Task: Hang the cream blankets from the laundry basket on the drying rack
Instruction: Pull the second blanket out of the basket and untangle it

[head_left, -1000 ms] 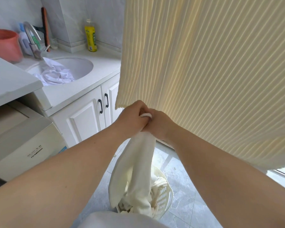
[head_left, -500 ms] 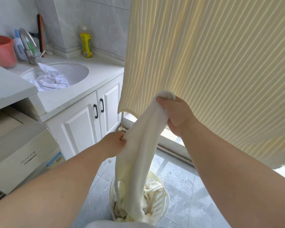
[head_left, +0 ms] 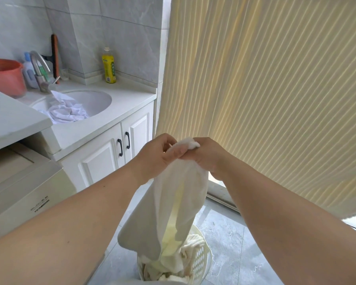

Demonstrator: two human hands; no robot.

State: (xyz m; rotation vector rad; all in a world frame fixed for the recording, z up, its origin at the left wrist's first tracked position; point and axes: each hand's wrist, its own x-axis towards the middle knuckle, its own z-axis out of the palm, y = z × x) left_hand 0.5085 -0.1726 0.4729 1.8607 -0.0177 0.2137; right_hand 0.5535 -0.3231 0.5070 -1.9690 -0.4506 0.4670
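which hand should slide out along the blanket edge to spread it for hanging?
Probably left. Both hands pinch the cream blanket at its bunched top; the right hand holds the corner tip, a good anchor. The left hand grips just below, with loose fabric beneath.

Washing machine [head_left: 25, 194] label and yellow bottle [head_left: 109, 66] print seem unreadable.

laundry basket [head_left: 201, 262] cut by bottom edge, hanging ribbed blanket [head_left: 265, 89] cropped top and right, bottle [head_left: 109, 66] label unreadable

We see a cream blanket [head_left: 173, 204] hanging mid-frame, its lower end in the white basket [head_left: 201, 262] at the bottom, among other blankets [head_left: 190, 246].
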